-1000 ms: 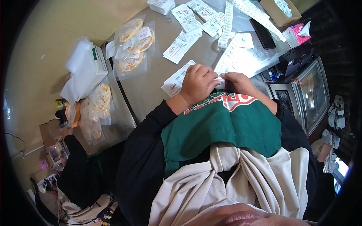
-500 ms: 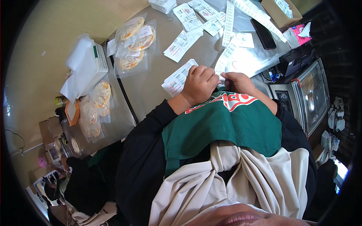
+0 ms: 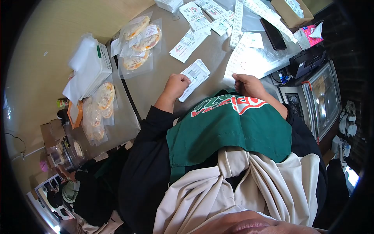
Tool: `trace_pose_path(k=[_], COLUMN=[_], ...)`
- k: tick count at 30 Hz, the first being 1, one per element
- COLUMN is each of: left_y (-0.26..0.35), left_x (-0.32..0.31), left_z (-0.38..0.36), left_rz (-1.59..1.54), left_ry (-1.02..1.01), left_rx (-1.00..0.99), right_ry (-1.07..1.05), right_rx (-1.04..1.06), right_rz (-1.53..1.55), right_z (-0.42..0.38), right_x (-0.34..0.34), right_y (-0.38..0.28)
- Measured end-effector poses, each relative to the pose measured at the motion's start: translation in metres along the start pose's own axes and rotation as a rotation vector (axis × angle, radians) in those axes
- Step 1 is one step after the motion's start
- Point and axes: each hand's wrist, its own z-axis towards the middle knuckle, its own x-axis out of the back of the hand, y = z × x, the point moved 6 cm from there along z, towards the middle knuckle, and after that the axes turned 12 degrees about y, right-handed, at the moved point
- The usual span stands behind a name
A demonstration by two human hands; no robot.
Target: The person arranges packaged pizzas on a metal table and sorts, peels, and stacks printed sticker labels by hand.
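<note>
My left hand (image 3: 176, 86) is closed, its fingertips at the left edge of a small stack of white printed cards (image 3: 197, 74). Whether it grips the whole stack or only the top card is hard to see. My right hand (image 3: 249, 85) pinches the near end of a long white strip of small printed labels (image 3: 235, 61) between thumb and fingers. That strip stretches away over the metal table. Beyond the stack lies another fanned pile of printed cards (image 3: 189, 44), with more card bundles (image 3: 194, 16) farther back.
Bagged small pizzas (image 3: 139, 43) lie at the table's left, with more (image 3: 104, 97) beside a white basket (image 3: 103, 62). A black phone (image 3: 272, 34), a cardboard box (image 3: 294, 11) and a glass-doored oven (image 3: 321, 101) are at right. Another person (image 3: 82, 195) is at lower left.
My left hand has moved left, away from my right hand, to the card stack. The stack now shows a different face and sits slightly farther right. My right hand still pinches the label strip.
</note>
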Motion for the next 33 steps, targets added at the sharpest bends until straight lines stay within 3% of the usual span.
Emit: trace_pose_path(k=[5, 17, 20, 23, 26, 29, 33], left_y=[0.007, 0.025, 0.042, 0.031, 0.024, 0.022, 0.038], left_x=[-0.005, -0.007, -0.004, -0.003, 0.004, 0.016, 0.034], left_z=[-0.009, -0.024, -0.032, -0.030, -0.024, -0.027, -0.043], left_rz=[0.115, 0.324, 0.412, 0.429, 0.325, 0.365, 0.763], left_ry=[0.032, 0.275, 0.252, 0.428, 0.229, 0.271, 0.279], left_rx=[-0.091, -0.100, -0.113, -0.146, -0.068, -0.118, -0.111], right_ry=[-0.018, 0.003, -0.021, -0.035, -0.026, -0.026, -0.024], right_rx=[0.000, 0.006, 0.007, 0.014, 0.023, 0.009, 0.030], right_rz=[-0.060, -0.033, -0.036, -0.033, -0.044, -0.029, -0.023], right_z=[0.002, 0.003, 0.005, 0.004, 0.003, 0.007, 0.008], right_x=[-0.002, -0.004, -0.005, -0.005, -0.004, -0.001, -0.002], right_y=[0.002, 0.000, 0.001, 0.001, -0.001, 0.001, 0.001])
